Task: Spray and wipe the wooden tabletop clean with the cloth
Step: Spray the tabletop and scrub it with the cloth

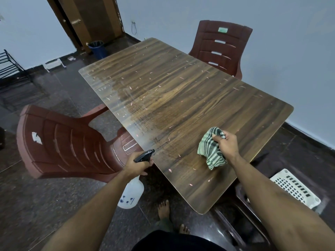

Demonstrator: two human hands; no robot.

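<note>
Tabletop (181, 98): long axis runs away from the hands — debris-strewn.
Left hand (135, 164): bottle (131, 192) gripped at the near edge.
Right hand (225, 144): cloth (210, 151) bunched — nearer the wood.

Head-worn wide view, facing forward and down, tabletop (181, 98) close below

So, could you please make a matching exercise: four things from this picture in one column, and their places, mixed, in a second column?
Things:
1. green checked cloth
2. white plastic spray bottle with black trigger
3. blue plastic bin
4. white plastic basket

Places:
A. on the floor by the wooden door
B. held in the left hand
C. on the floor, right of the table
D. held in the right hand, over the wooden tabletop

Pairs: 1-D, 2-B, 3-A, 4-C
</note>
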